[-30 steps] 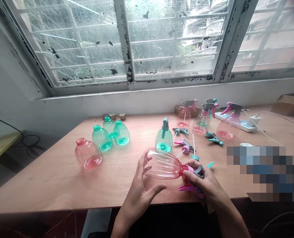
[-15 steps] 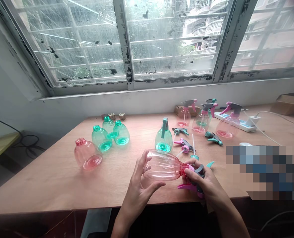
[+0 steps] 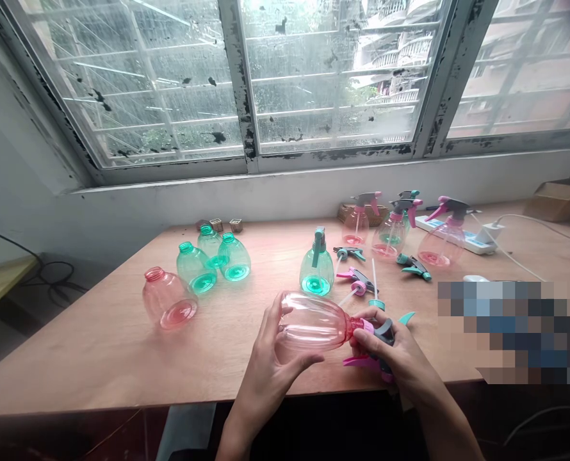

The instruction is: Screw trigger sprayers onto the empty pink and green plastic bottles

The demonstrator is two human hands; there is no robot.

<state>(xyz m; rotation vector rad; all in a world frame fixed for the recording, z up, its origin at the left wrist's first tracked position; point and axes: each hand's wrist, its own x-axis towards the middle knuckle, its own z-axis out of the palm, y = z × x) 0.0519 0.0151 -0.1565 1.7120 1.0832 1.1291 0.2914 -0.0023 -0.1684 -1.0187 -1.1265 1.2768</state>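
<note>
A clear pink bottle (image 3: 314,321) lies sideways above the table's front edge, its neck pointing right. Around its base curves my left hand (image 3: 271,365), fingers behind it and thumb below. My right hand (image 3: 393,352) pinches the pink collar (image 3: 367,327) of a grey-and-pink spray head (image 3: 385,333) at the neck. Another pink trigger (image 3: 362,362) shows beneath that hand, partly hidden. Just behind the bottle stands a green spray bottle (image 3: 316,269) with its head on. Loose spray heads, among them a pink-and-grey one (image 3: 359,280) and a green-and-grey one (image 3: 414,267), lie farther right.
On the left stand a headless pink bottle (image 3: 170,299) and several headless green bottles (image 3: 196,267). Pink spray bottles with heads (image 3: 442,242) stand at the back right, beside a power strip (image 3: 472,240) with cables. A cardboard box (image 3: 554,203) sits in the far right corner.
Both hands keep the same hold on the bottle and spray head. The right fingers have shifted very slightly at the collar; the rest looks the same.
</note>
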